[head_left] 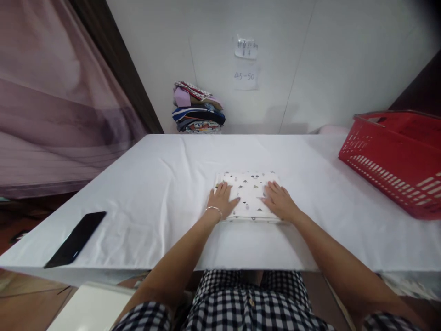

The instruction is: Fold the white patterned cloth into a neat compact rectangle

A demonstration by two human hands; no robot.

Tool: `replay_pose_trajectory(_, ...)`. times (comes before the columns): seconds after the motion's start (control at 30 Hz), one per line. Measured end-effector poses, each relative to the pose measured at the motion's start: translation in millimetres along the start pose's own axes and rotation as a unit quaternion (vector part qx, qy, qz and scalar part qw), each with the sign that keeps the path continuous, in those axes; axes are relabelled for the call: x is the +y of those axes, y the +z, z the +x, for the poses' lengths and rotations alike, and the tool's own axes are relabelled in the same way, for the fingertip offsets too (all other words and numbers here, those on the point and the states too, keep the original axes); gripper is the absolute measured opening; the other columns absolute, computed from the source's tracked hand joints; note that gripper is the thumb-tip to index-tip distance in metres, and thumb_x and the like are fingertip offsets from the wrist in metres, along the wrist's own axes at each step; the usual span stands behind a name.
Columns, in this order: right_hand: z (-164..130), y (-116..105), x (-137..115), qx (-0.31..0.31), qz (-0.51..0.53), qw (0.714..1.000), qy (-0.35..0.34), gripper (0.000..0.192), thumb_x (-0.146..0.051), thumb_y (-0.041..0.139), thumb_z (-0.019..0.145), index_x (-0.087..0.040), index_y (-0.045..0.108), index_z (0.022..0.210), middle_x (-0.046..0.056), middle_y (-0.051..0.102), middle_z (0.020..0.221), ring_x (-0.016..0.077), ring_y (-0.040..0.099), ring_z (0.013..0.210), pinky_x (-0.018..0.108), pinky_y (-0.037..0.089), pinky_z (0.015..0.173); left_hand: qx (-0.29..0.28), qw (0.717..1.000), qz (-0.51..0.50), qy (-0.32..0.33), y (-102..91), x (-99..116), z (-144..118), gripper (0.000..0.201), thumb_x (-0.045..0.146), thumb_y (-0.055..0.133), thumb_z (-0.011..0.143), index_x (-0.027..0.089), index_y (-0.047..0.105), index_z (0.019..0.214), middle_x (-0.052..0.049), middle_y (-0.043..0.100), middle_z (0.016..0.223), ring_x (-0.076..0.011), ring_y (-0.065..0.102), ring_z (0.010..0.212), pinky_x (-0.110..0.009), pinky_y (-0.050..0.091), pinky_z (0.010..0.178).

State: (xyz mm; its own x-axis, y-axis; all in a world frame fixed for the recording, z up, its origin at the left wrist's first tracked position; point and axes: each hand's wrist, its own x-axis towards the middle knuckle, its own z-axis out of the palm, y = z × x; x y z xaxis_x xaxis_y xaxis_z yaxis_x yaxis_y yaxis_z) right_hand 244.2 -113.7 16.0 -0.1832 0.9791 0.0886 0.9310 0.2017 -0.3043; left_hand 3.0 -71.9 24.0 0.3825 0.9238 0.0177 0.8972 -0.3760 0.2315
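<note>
A folded white cloth (250, 195) with a small dark print lies flat on the white-covered table, squared into a rectangle in front of me. My left hand (221, 200) rests palm down on its left side, fingers stretched out and thumb apart; a silver bangle circles that wrist. On the right side of the cloth lies my right hand (279, 200), also flat with its fingers spread. Neither hand grips the fabric. Parts of the cloth's side edges are hidden under the palms.
A black phone (76, 239) lies at the table's (138, 184) front left. The red plastic basket (396, 161) stands at the right. Behind the far edge is a stack of folded fabrics (199, 110) against the wall, below paper notes (246, 77). A pink curtain (51, 101) hangs at left.
</note>
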Motion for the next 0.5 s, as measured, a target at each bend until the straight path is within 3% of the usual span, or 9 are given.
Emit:
replay_pose_trajectory(0.07, 5, 7, 11, -0.028, 0.018, 0.999, 0.023, 0.059, -0.050, 0.035, 0.089, -0.017, 0.035, 0.138, 0.009, 0.021, 0.149, 0.0271, 0.013, 0.138, 0.049, 0.022, 0.108, -0.026, 0.999, -0.022, -0.020, 9.3, -8, 6, 0.069, 0.061, 0.029, 0.085, 0.019, 0.030, 0.140, -0.008, 0.018, 0.151, -0.0259, 0.013, 0.139, -0.050, 0.016, 0.110)
replay_pose_trajectory(0.13, 4, 13, 20, -0.029, 0.048, 0.998, 0.028, 0.060, -0.050, 0.037, 0.088, -0.018, 0.034, 0.139, 0.008, 0.021, 0.149, 0.0251, 0.011, 0.139, 0.046, 0.021, 0.110, -0.017, 0.999, -0.045, -0.024, 15.4, -18, 6, 0.069, 0.061, 0.030, 0.085, 0.021, 0.030, 0.140, -0.006, 0.018, 0.151, -0.0250, 0.012, 0.139, -0.049, 0.017, 0.110)
replay_pose_trajectory(0.23, 1, 21, 29, 0.002, 0.117, 0.993, 0.029, 0.058, -0.048, 0.041, 0.086, -0.018, 0.041, 0.135, 0.007, 0.023, 0.149, 0.0238, 0.011, 0.139, 0.044, 0.018, 0.112, 0.035, 0.994, -0.091, -0.044, 19.9, -28, 4, 0.057, 0.051, 0.036, 0.086, 0.020, 0.040, 0.134, -0.006, 0.024, 0.150, -0.0234, 0.015, 0.139, -0.043, 0.020, 0.111)
replay_pose_trajectory(0.37, -2, 26, 35, 0.077, 0.210, 0.967, 0.124, 0.052, -0.043, 0.046, 0.082, -0.018, 0.051, 0.128, 0.006, 0.019, 0.150, 0.0229, 0.014, 0.139, 0.041, 0.019, 0.113, 0.126, 0.970, -0.146, -0.148, 21.9, -33, 5, 0.050, 0.035, 0.042, 0.086, 0.013, 0.043, 0.130, -0.012, 0.037, 0.142, -0.0238, 0.031, 0.133, -0.036, 0.028, 0.109)
replay_pose_trajectory(0.5, -13, 28, 29, 0.095, 0.264, 0.942, 0.186, 0.050, -0.036, 0.048, 0.080, -0.020, 0.052, 0.127, 0.005, 0.023, 0.149, 0.0202, 0.025, 0.136, 0.035, 0.023, 0.111, 0.097, 0.965, -0.137, -0.199, 19.0, -38, 9, 0.051, 0.034, 0.041, 0.086, 0.009, 0.042, 0.130, -0.017, 0.051, 0.128, -0.0271, 0.044, 0.122, -0.039, 0.036, 0.102)
